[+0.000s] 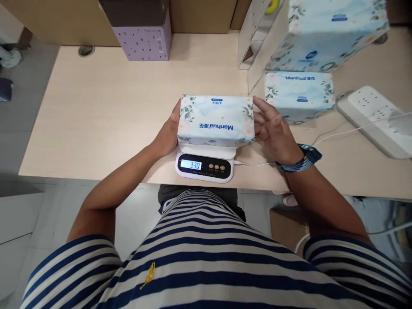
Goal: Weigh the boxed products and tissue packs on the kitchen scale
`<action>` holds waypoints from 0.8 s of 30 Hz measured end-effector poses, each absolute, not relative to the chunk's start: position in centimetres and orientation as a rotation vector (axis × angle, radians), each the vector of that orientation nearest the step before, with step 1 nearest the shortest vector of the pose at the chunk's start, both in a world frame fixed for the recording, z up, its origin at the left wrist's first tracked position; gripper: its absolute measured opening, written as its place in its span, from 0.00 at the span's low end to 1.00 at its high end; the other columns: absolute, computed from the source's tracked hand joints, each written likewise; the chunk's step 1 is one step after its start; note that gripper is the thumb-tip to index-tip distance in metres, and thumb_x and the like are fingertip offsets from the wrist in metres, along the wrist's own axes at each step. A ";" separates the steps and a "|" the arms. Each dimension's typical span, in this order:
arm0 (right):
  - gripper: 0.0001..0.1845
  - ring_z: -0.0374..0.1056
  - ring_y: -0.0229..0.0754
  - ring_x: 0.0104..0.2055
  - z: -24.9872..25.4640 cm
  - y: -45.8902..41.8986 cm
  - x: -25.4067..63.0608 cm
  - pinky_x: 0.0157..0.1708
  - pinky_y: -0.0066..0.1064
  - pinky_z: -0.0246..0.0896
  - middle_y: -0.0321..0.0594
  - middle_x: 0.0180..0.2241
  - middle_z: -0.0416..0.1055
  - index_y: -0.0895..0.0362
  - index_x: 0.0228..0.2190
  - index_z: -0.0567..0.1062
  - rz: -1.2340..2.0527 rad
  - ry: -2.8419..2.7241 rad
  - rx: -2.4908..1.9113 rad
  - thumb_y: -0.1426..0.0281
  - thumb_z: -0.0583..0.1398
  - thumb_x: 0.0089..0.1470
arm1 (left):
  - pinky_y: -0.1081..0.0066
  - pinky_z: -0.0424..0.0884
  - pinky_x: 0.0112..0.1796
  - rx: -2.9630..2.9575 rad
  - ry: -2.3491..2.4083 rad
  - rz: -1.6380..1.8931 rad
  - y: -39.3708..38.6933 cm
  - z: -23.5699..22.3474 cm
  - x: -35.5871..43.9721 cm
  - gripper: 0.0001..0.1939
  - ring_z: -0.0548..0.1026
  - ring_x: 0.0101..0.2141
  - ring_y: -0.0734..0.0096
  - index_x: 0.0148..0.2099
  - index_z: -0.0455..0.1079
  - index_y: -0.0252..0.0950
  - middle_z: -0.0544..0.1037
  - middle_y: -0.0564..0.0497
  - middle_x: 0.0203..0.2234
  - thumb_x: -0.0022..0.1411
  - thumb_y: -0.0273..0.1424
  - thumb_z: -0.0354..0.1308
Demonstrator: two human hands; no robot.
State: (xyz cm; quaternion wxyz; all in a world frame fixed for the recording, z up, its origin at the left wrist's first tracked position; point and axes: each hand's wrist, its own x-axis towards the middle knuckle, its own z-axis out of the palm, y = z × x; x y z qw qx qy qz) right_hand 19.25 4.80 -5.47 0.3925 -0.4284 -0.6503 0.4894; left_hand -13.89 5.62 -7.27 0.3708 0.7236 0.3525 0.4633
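A pale blue floral tissue pack point(216, 120) lies on a small white digital scale point(206, 165) at the desk's front edge; the display reads 330. My left hand point(169, 133) rests against the pack's left end, fingers hidden behind it. My right hand point(273, 126) hovers at the pack's right end with fingers spread and loosely curled, fingertips close to or just touching the pack. A blue watch is on my right wrist.
Two more tissue packs point(299, 96) are stacked at the back right, the upper one point(328, 30) much nearer the camera. A white power strip point(376, 118) lies far right, a lilac dotted box point(144, 38) at the back, a white rack point(254, 34) behind. The beige desk point(96, 111) surrounds them.
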 end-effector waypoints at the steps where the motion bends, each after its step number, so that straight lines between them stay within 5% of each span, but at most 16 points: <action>1: 0.52 0.81 0.57 0.57 -5.7 4.8 19.3 0.44 0.45 0.84 0.45 0.67 0.77 0.40 0.74 0.63 1.271 -1.653 -1.077 0.27 0.52 0.60 | 0.39 0.69 0.72 1.819 0.855 1.128 5.5 -6.9 -13.9 0.47 0.69 0.73 0.42 0.74 0.64 0.53 0.76 0.46 0.68 0.69 0.71 0.30; 7: 0.51 0.82 0.56 0.54 -5.2 4.4 18.8 0.45 0.48 0.83 0.42 0.63 0.79 0.39 0.71 0.66 1.252 -1.684 -1.057 0.26 0.54 0.57 | 0.35 0.60 0.74 1.841 0.856 1.041 4.4 -7.8 -15.4 0.49 0.56 0.79 0.36 0.81 0.47 0.57 0.59 0.46 0.79 0.67 0.72 0.37; 11: 0.52 0.82 0.54 0.54 -4.7 4.1 18.5 0.48 0.45 0.82 0.43 0.62 0.80 0.43 0.68 0.72 1.303 -1.607 -1.104 0.24 0.48 0.58 | 0.32 0.63 0.71 1.940 0.936 1.056 3.8 -8.9 -15.8 0.54 0.65 0.74 0.35 0.83 0.36 0.59 0.70 0.42 0.71 0.64 0.74 0.37; 15: 0.49 0.82 0.53 0.49 -4.5 3.9 18.4 0.45 0.44 0.80 0.41 0.58 0.83 0.43 0.58 0.80 1.306 -1.606 -1.092 0.24 0.47 0.58 | 0.34 0.73 0.64 1.915 1.021 1.083 3.7 -8.4 -15.2 0.58 0.77 0.64 0.36 0.82 0.43 0.58 0.79 0.41 0.58 0.59 0.77 0.42; 19: 0.47 0.81 0.52 0.45 -3.9 3.5 18.4 0.42 0.45 0.79 0.39 0.57 0.83 0.42 0.55 0.82 1.217 -1.698 -1.038 0.26 0.45 0.60 | 0.32 0.75 0.62 1.708 1.118 1.172 3.8 -7.9 -14.7 0.59 0.78 0.62 0.33 0.78 0.59 0.55 0.81 0.42 0.51 0.54 0.79 0.47; 24: 0.50 0.79 0.59 0.57 -3.1 3.1 18.6 0.55 0.48 0.76 0.44 0.61 0.81 0.43 0.59 0.79 0.935 -1.931 -1.033 0.25 0.42 0.59 | 0.33 0.73 0.65 1.754 1.203 1.244 3.7 -8.4 -14.1 0.55 0.74 0.67 0.34 0.74 0.65 0.55 0.80 0.43 0.56 0.56 0.80 0.42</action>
